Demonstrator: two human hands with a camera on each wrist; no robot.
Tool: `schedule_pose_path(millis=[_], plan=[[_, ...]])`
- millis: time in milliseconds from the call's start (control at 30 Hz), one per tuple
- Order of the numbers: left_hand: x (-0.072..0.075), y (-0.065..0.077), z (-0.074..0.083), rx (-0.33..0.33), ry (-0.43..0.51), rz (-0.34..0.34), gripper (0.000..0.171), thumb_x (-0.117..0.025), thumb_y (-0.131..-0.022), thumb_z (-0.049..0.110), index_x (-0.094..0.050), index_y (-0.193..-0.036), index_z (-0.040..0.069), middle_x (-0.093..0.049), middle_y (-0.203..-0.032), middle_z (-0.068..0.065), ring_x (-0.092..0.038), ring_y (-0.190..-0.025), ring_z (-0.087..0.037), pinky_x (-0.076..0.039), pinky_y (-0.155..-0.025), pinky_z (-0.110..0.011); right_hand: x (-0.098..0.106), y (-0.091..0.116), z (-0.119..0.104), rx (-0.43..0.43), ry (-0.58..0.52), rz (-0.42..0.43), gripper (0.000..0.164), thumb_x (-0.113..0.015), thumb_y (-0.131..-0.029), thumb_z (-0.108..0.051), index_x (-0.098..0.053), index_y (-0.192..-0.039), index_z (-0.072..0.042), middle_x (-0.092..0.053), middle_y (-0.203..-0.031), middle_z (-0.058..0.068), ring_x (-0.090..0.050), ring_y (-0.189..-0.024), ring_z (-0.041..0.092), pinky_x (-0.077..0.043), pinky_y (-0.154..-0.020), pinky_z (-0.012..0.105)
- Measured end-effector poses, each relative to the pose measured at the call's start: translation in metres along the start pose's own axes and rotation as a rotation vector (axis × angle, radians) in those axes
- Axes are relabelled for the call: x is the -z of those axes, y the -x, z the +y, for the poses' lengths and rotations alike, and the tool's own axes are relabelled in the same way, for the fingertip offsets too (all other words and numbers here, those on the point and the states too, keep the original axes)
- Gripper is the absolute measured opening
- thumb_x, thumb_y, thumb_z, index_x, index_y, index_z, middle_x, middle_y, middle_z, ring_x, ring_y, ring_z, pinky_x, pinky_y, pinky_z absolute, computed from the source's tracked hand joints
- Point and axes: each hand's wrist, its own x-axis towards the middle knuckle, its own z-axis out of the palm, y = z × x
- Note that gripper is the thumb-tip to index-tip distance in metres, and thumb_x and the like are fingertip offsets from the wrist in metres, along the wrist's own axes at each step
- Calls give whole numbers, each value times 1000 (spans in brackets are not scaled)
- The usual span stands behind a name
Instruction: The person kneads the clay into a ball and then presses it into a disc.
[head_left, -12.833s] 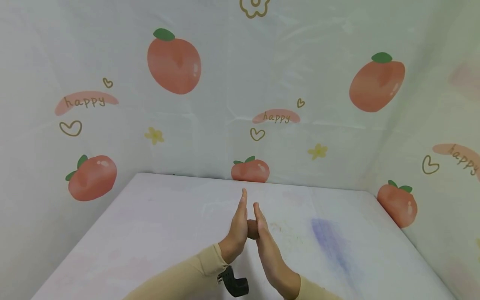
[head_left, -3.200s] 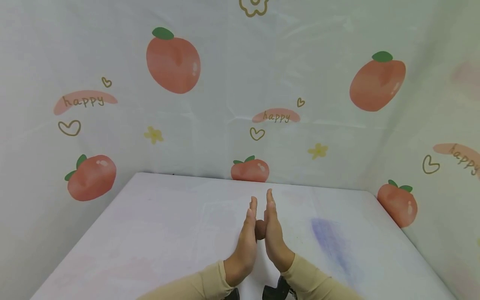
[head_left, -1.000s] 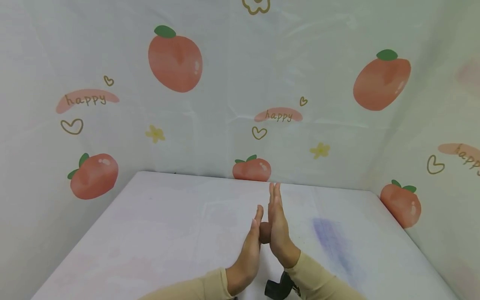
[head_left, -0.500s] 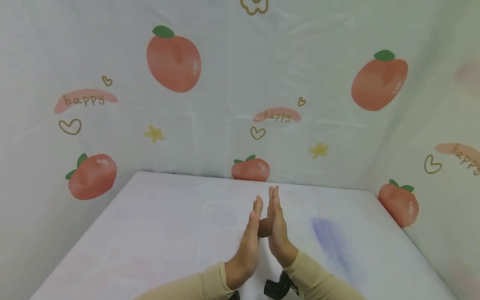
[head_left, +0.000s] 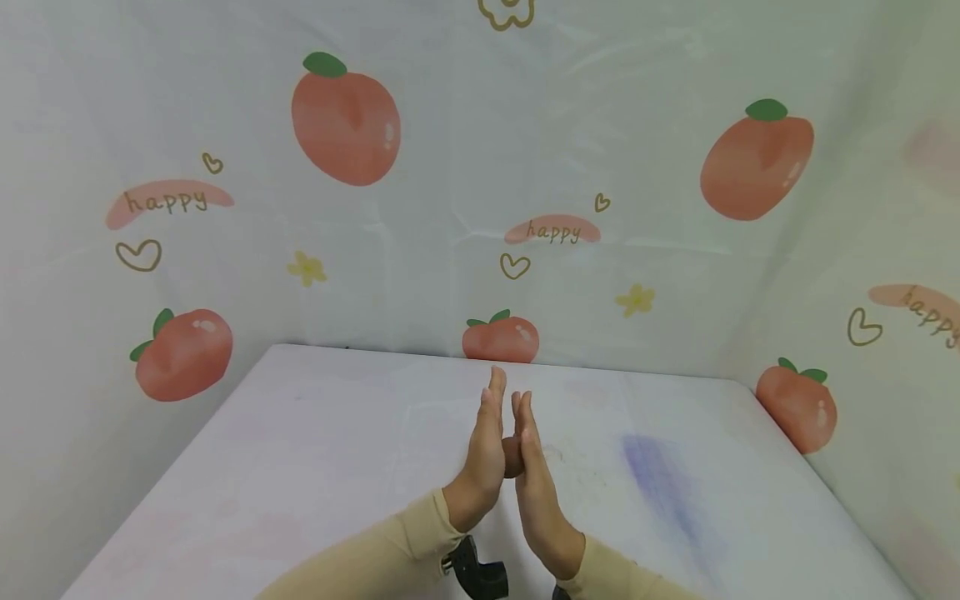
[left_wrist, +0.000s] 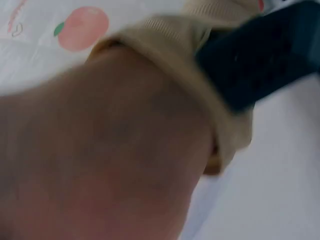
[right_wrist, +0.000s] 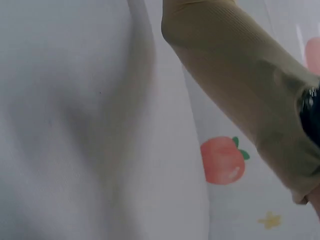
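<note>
Between my two facing palms sits a small brown ball (head_left: 513, 457), partly hidden by the hands and held above the white table. My left hand (head_left: 482, 467) presses it from the left with straight fingers pointing up and away. From the right, my right hand (head_left: 538, 504) lies against it, fingers also straight, its fingertips lower in the view than the left's. In the left wrist view, a blurred wrist (left_wrist: 110, 135) and beige sleeve cuff fill much of the picture. The right wrist view shows a beige sleeve (right_wrist: 240, 65) and no ball.
The white table (head_left: 337, 450) bears a blue-purple smear (head_left: 660, 483) on the right and faint brownish marks near the hands. A white curtain (head_left: 450, 167) with peach prints hangs behind and beside it. A black wrist device (head_left: 480, 575) shows below the hands.
Over the last half second my left hand has slid forward and my right hand back, both shifting left with the ball between them. Earlier frames show the palms offset in alternating directions.
</note>
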Motion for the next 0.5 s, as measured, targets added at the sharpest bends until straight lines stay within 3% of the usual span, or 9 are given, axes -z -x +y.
schedule_pose_path(millis=[67,200,300,433,500], plan=[[2,-3,-1,16,-11,8,65,-4,-104,47,4,-156,9,7,-163,-2,12,-149,-20,7,-118,-53,-1,2,-1,6,-13,-10,55,-7,-107,-35,10,-155,-13,10,-163,1,12,-149,19,-2,-114,18],[5,-6,-4,65,-63,26,63,-4,-104,47,2,-156,13,6,-163,1,12,-149,-18,7,-117,-55,-3,5,-6,39,-26,-15,54,-7,-108,-33,8,-155,-11,10,-163,2,13,-148,19,9,-117,43],[6,-6,-9,101,-103,41,62,-4,-104,48,1,-156,15,5,-163,2,11,-149,-19,7,-117,-56,-4,6,-9,81,-35,-21,53,-6,-108,-31,7,-155,-11,10,-163,5,12,-148,16,7,-118,37],[7,-3,-17,143,-128,36,65,-5,-103,53,-1,-157,16,5,-163,1,12,-149,-22,8,-117,-57,-2,6,-9,140,-46,-37,52,-5,-107,-28,6,-156,-14,9,-163,9,2,-147,0,-6,-112,13],[6,-1,-20,159,-133,20,67,-5,-102,56,-2,-157,17,6,-163,1,13,-149,-23,9,-116,-59,0,6,-9,160,-45,-42,52,-4,-107,-27,7,-156,-15,7,-163,10,-4,-145,-7,-5,-112,15]])
